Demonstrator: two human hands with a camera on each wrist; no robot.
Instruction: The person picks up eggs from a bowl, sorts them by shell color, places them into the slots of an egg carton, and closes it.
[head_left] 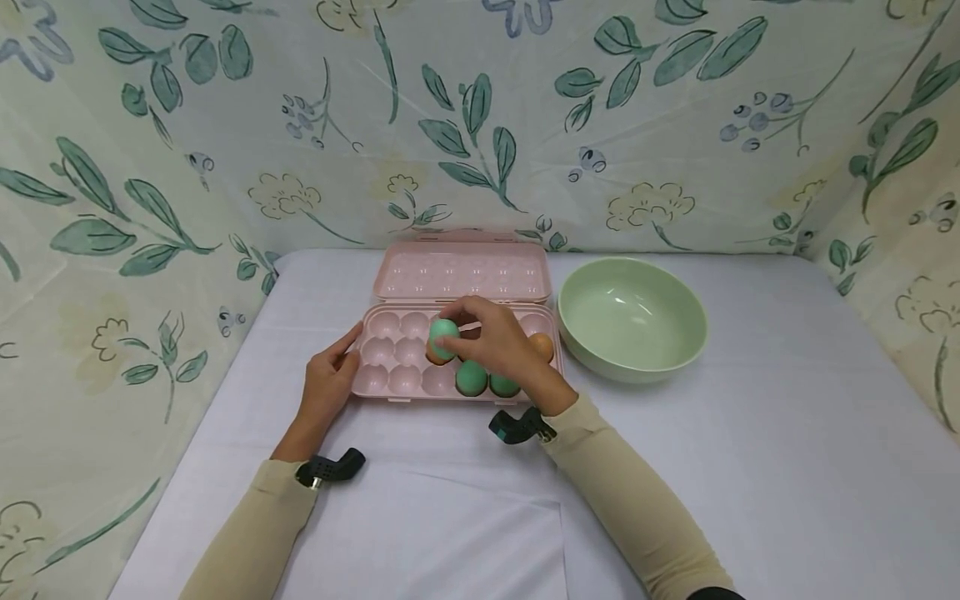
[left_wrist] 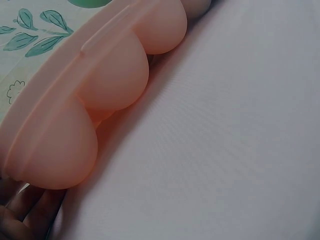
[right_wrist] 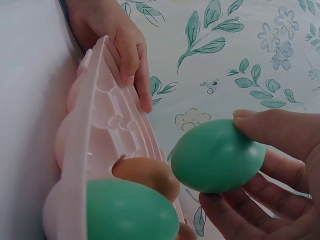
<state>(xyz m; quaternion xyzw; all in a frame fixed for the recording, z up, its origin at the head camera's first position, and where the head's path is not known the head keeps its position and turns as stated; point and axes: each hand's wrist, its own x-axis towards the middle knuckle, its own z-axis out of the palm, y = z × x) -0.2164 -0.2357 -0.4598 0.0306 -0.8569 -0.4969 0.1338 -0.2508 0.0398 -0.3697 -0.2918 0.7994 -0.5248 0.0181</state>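
While your left hand (head_left: 326, 385) steadies the egg tray (head_left: 390, 379), your right hand (head_left: 501, 337) holds a green egg (head_left: 442, 337); lower it gently into an empty cup.

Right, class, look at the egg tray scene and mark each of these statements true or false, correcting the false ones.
1. The right hand holds a green egg above the pink tray. True.
2. The green bowl has eggs in it. False: nothing shows inside it.
3. The left hand rests against the tray's left end. True.
4. The tray's lid is closed. False: it stands open behind the tray.
5. Every egg in the tray is green. False: a brown egg sits at the right end, and another lies beside a green one.
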